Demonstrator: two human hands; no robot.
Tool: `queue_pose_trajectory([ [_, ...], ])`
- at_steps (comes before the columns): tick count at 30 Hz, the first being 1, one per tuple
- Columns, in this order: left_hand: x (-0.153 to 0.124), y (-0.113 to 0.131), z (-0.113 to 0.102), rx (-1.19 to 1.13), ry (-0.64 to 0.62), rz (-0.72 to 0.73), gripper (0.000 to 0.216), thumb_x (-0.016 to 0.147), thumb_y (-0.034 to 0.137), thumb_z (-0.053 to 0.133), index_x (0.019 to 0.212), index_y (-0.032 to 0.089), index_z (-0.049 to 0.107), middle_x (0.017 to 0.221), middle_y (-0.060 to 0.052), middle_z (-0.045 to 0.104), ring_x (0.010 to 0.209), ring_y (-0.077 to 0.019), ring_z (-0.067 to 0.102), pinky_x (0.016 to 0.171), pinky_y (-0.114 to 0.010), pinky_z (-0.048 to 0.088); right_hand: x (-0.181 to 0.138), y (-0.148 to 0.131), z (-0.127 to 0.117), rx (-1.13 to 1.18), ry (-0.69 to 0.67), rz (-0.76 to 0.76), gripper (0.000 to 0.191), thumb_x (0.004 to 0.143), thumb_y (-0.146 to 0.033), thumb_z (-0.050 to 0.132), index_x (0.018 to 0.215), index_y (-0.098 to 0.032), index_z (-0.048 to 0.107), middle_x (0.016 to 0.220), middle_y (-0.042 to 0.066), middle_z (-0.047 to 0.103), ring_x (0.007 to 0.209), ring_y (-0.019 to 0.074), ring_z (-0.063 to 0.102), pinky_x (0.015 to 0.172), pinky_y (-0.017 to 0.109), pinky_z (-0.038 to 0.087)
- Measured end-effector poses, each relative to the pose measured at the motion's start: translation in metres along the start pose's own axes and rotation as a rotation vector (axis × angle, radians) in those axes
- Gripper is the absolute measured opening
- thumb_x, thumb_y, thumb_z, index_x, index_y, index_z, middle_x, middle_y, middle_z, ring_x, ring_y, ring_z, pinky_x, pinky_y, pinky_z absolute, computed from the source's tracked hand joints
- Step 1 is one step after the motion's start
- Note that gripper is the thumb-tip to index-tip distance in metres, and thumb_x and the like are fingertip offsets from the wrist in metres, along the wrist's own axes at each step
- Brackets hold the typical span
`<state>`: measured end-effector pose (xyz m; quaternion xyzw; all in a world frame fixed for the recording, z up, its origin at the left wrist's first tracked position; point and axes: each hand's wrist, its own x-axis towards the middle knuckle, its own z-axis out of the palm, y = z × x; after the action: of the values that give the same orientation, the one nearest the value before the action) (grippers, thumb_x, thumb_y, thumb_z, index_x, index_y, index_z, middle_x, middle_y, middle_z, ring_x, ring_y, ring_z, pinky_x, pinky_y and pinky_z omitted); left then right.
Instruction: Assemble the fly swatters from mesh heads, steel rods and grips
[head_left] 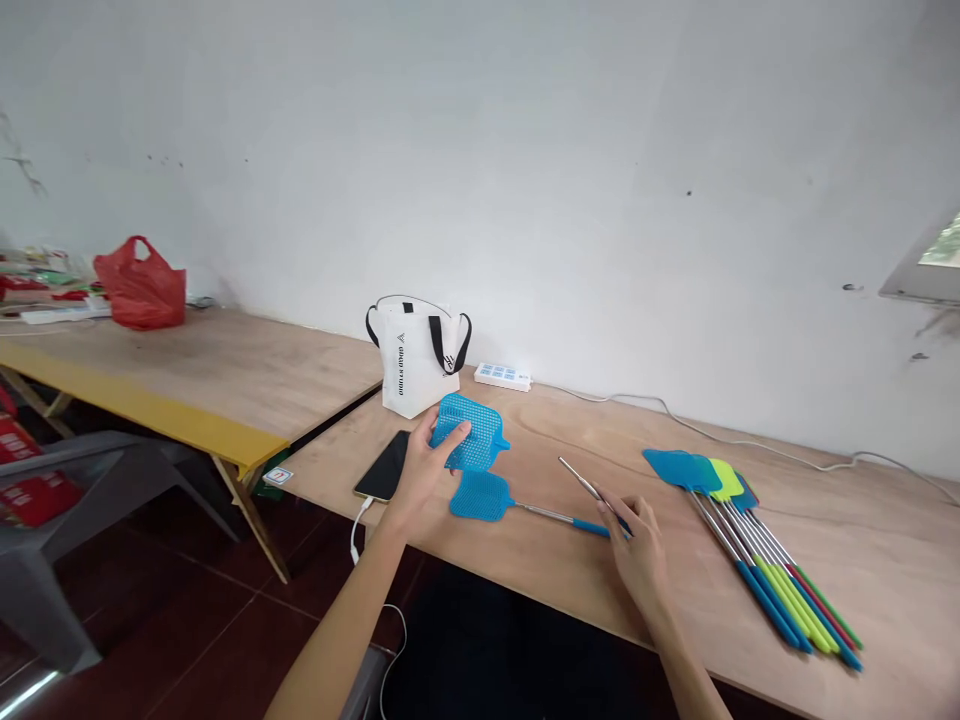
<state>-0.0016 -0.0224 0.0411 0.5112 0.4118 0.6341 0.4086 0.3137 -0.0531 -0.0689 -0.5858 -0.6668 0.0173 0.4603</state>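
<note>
Between the thumb and fingers of my left hand point(431, 455) is a blue perforated fly swatter head point(480, 425), raised above the table with its short socket pointing right. My right hand point(636, 540) is closed around a metal rod point(577, 474), a swatter handle whose bare tip points up and left toward the head. Head and rod are apart. Below them a whole blue fly swatter point(484, 497) lies flat, its blue grip running under my right hand. To the right rests a fanned pile of fly swatters point(739, 530) with blue, yellow-green, red and green grips.
A black phone point(384, 466) on a white cable lies left of my left hand. Behind stand a white bag point(416, 360) and a power strip point(502, 376), its cord along the wall. A red plastic bag point(142, 285) sits on the left table; a grey chair point(52, 530) is below.
</note>
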Motion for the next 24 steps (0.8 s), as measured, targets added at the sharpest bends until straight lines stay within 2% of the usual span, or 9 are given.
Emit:
queue_pose_trajectory([
  [3,0.001,0.001,-0.009,-0.026,-0.012,-0.038,0.041,0.078,0.051,0.077,0.099,0.020,0.062,0.080,0.002,0.065,0.057,-0.0108,0.059,0.041,-0.016,0.041,0.003,-0.005,-0.003,0.068,-0.011,0.024,0.041,0.100,-0.053,0.046,0.112,-0.026,0.074,0.091,0.006,0.061,0.085,0.0222,0.061,0.075,0.035,0.050],
  [5,0.001,0.001,-0.014,-0.028,-0.028,-0.059,0.040,0.079,0.051,0.077,0.099,0.020,0.062,0.079,0.002,0.065,0.057,-0.0107,0.059,0.040,-0.016,0.039,0.004,-0.012,-0.006,0.135,-0.035,0.021,0.040,0.100,-0.052,0.046,0.111,-0.024,0.072,0.099,0.008,0.066,0.093,0.0236,0.064,0.079,0.035,0.052],
  [10,-0.004,0.006,-0.013,-0.039,-0.075,-0.067,0.035,0.081,0.047,0.077,0.100,0.020,0.065,0.085,0.000,0.067,0.061,-0.0104,0.060,0.045,-0.017,0.044,0.004,-0.038,-0.019,0.210,-0.064,0.015,0.041,0.101,-0.048,0.045,0.131,-0.028,0.063,0.123,0.009,0.069,0.115,0.0263,0.061,0.089,0.039,0.053],
  [12,-0.007,0.008,-0.009,-0.047,-0.095,-0.069,0.034,0.082,0.045,0.076,0.102,0.020,0.066,0.088,0.000,0.068,0.068,-0.0116,0.063,0.053,-0.017,0.049,0.002,-0.046,-0.024,0.195,-0.094,0.010,0.040,0.099,-0.050,0.050,0.128,-0.029,0.067,0.118,0.008,0.072,0.107,0.0257,0.064,0.085,0.037,0.055],
  [14,-0.010,0.009,-0.004,-0.050,-0.108,-0.069,0.033,0.082,0.044,0.076,0.103,0.020,0.067,0.091,-0.001,0.070,0.079,-0.0140,0.066,0.063,-0.019,0.053,0.000,-0.053,-0.029,0.169,-0.101,0.014,0.037,0.096,-0.054,0.055,0.115,-0.028,0.074,0.099,0.006,0.075,0.087,0.0235,0.066,0.072,0.034,0.055],
  [16,-0.013,0.009,0.001,-0.042,-0.117,-0.077,0.033,0.082,0.044,0.076,0.103,0.020,0.067,0.094,-0.002,0.071,0.086,-0.0160,0.067,0.068,-0.020,0.054,-0.001,-0.060,-0.033,0.176,-0.098,0.002,0.035,0.094,-0.055,0.058,0.105,-0.027,0.077,0.089,0.005,0.074,0.079,0.0223,0.066,0.067,0.032,0.055],
  [18,-0.016,0.010,0.004,-0.031,-0.130,-0.097,0.034,0.082,0.045,0.075,0.105,0.021,0.067,0.095,-0.002,0.072,0.083,-0.0164,0.068,0.065,-0.020,0.054,-0.003,-0.068,-0.036,0.223,-0.080,-0.021,0.034,0.095,-0.054,0.057,0.103,-0.027,0.076,0.094,0.006,0.074,0.087,0.0235,0.069,0.072,0.032,0.057],
  [21,-0.018,0.013,0.009,-0.027,-0.146,-0.099,0.035,0.083,0.046,0.075,0.107,0.022,0.068,0.096,-0.002,0.072,0.080,-0.0159,0.068,0.061,-0.019,0.053,-0.004,-0.081,-0.042,0.273,-0.052,-0.049,0.033,0.098,-0.050,0.053,0.115,-0.029,0.073,0.108,0.007,0.074,0.101,0.0249,0.070,0.082,0.035,0.058],
  [24,-0.021,0.018,0.018,-0.078,-0.089,-0.066,0.035,0.082,0.046,0.076,0.106,0.022,0.067,0.097,-0.002,0.071,0.083,-0.0158,0.067,0.064,-0.019,0.054,-0.005,-0.088,-0.049,0.231,-0.059,-0.073,0.036,0.099,-0.048,0.053,0.126,-0.031,0.070,0.107,0.007,0.074,0.094,0.0231,0.068,0.075,0.032,0.058],
])
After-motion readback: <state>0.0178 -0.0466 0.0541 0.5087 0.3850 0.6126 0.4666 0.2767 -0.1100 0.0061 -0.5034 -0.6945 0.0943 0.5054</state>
